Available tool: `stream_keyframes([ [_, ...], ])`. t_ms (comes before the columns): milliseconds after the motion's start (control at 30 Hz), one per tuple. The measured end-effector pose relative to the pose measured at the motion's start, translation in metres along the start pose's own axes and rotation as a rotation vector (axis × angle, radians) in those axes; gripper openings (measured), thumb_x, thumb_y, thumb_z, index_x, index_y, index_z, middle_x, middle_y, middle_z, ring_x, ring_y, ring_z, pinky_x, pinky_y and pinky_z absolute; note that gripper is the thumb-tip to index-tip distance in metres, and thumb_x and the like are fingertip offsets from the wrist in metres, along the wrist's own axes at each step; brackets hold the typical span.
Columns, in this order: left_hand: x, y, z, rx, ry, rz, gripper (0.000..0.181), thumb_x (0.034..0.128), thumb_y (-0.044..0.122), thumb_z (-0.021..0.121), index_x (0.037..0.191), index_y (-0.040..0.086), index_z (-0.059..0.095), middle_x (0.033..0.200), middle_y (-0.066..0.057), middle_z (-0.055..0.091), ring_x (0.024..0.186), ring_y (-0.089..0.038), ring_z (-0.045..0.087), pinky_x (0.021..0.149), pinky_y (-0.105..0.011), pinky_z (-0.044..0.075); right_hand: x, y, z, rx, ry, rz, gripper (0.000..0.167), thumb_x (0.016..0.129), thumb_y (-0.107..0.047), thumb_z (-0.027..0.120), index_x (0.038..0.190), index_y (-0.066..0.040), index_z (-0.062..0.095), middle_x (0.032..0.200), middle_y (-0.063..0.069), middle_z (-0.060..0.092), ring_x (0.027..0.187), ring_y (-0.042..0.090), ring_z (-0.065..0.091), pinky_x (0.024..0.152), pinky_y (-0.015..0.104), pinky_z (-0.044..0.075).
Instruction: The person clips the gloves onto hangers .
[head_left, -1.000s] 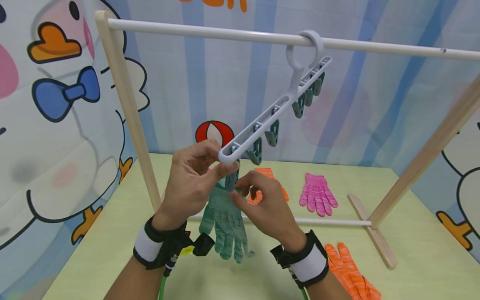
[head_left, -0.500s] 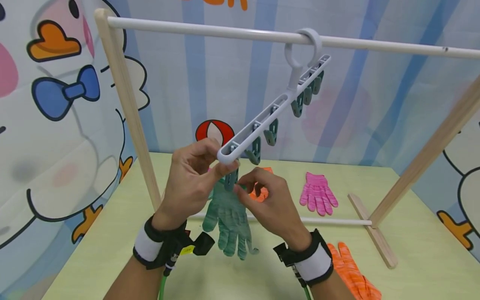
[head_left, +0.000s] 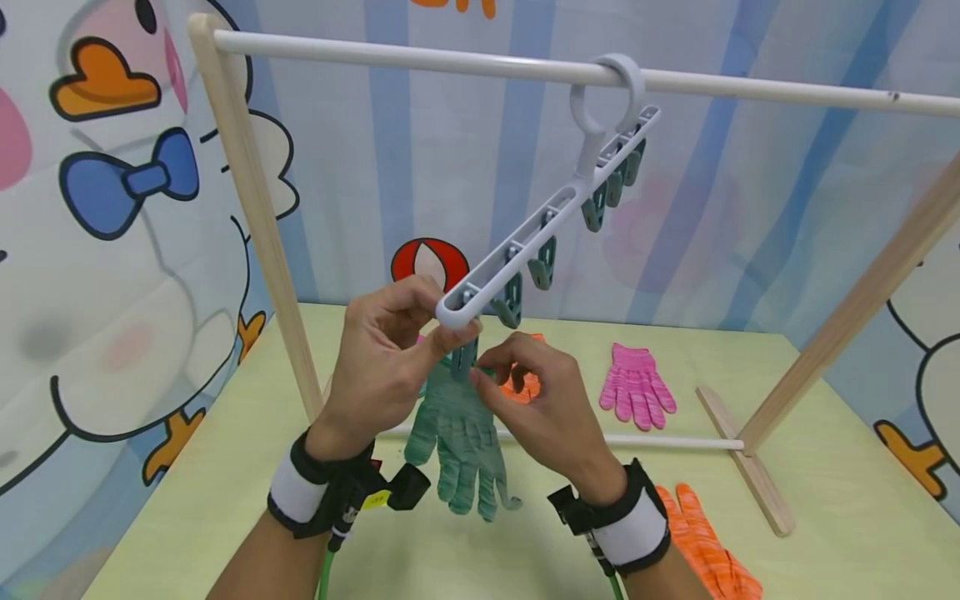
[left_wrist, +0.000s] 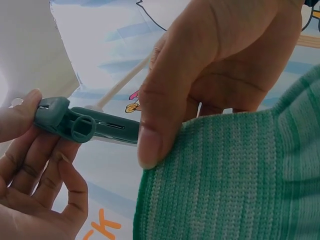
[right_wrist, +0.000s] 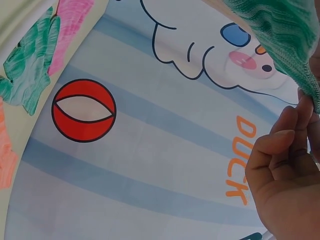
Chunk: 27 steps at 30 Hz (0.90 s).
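Note:
At the near end of the grey hanger [head_left: 517, 254], my left hand [head_left: 386, 358] pinches the top of a dark green clothes peg [head_left: 464, 358]. In the left wrist view the peg [left_wrist: 90, 125] sits between the thumb and fingers of that hand [left_wrist: 40, 185]. A green knitted glove [head_left: 457, 442] hangs fingers down below the peg. My right hand [head_left: 540, 400] pinches the glove's cuff by the edge, as the right wrist view also shows. The peg's lower end meets the right thumb at the cuff; whether its jaws bite the fabric is hidden.
The hanger hooks over a white rail [head_left: 420, 60] on a wooden frame [head_left: 255, 208]. Several more pegs hang along it. On the table [head_left: 225, 500] lie a pink glove [head_left: 636, 387] and orange gloves [head_left: 705, 546]. Another green glove [right_wrist: 32, 65] shows in the right wrist view.
My right hand has shifted slightly right and up, and the hanging green glove has swung a little right with it. My left hand keeps its pinch on the peg, almost still.

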<state>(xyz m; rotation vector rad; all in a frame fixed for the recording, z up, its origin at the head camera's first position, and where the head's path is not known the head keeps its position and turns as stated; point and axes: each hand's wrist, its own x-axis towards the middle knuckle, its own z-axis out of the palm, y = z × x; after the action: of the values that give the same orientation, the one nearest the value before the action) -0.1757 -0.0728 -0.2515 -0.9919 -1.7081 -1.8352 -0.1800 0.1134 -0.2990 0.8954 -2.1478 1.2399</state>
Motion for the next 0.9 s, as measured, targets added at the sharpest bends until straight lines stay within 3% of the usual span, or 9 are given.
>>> stream_keyframes([
  [900,0.0006,-0.0016,-0.0005,-0.005,-0.008,0.04,0.012,0.0853,-0.014,0.072,0.096,-0.011,0.067,0.083,0.011,0.066,0.094,-0.017,0.063,0.104,-0.04,0.053,-0.001,-0.011,-0.0035,-0.02,0.02,-0.018,0.009,0.091,-0.005,0.074,0.098,-0.011,0.072,0.082,-0.002,0.062,0.073,0.011,0.052,0.062,0.024,0.047],
])
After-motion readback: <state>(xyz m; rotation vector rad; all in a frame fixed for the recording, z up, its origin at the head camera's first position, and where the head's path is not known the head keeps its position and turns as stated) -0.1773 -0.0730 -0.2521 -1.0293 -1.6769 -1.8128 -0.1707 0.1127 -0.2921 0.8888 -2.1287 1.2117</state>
